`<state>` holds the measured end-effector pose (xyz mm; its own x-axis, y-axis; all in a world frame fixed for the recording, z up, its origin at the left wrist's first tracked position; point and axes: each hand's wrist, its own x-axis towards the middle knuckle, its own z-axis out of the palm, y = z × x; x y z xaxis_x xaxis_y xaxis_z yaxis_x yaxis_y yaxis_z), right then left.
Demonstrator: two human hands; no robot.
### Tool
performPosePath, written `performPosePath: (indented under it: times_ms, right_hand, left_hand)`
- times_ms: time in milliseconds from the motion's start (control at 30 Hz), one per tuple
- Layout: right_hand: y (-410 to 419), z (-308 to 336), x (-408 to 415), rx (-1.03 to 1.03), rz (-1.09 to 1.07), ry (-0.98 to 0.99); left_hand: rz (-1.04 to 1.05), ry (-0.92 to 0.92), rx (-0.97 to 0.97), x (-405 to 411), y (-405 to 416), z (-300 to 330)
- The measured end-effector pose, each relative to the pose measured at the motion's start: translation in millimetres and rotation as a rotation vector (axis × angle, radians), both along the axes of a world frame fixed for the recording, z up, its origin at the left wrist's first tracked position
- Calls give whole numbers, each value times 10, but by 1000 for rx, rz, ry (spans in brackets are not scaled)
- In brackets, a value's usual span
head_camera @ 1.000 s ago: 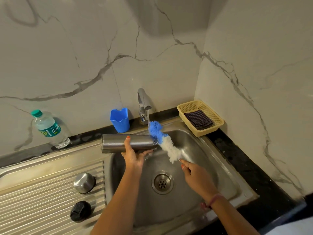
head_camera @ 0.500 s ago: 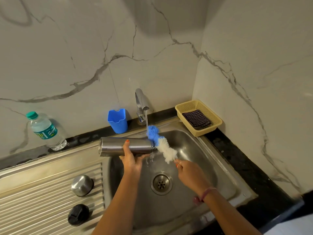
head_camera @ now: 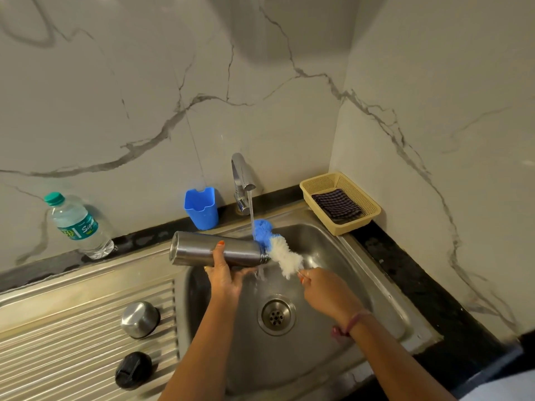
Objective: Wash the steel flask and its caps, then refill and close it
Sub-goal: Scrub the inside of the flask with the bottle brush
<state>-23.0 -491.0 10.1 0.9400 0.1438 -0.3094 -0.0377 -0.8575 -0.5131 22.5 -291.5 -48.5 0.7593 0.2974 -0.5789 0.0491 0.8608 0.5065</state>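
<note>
My left hand (head_camera: 224,277) is still gripping the cylindrical steel flask (head_camera: 215,250) sideways over the sink (head_camera: 385,287); my right fingers (head_camera: 304,275), seemingly pinching the blue-and-white bottle brush (head_camera: 278,250), are edging it closer to the flask's mouth, so scrubbing continues.

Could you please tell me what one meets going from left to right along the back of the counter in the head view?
Plastic water bottle → blue plastic cup → running tap → yellow basket holding a dark checked cloth.

Blue cup (head_camera: 201,207); yellow basket (head_camera: 365,219) holding checked cloth (head_camera: 337,204)
</note>
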Motion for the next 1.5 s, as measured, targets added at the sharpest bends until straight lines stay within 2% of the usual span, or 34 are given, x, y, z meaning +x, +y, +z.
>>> performPosePath:
  times_ms: [200,433,633,900,1133,1367,1500]
  right_hand:
    - [-249,146,-95,-41,18,-4]
    - [8,56,114,-29,22,-18]
    - [-227,273,-34,-34,97,-1]
    - [-14,125,155,7,62,11]
    - [-347,487,75,-59,103,34]
    - [-57,178,184,-52,62,-1]
    - [-213,449,57,-79,91,1]
  left_hand:
    - [76,12,41,58,92,-1]
    - [48,-5,40,66,-17,20]
    - [93,6,48,87,55,13]
    - [73,-3,35,52,-36,-3]
    - [64,-20,37,52,56,17]
    - [51,-23,-9,54,-52,54]
    - [65,-47,3,64,4,50]
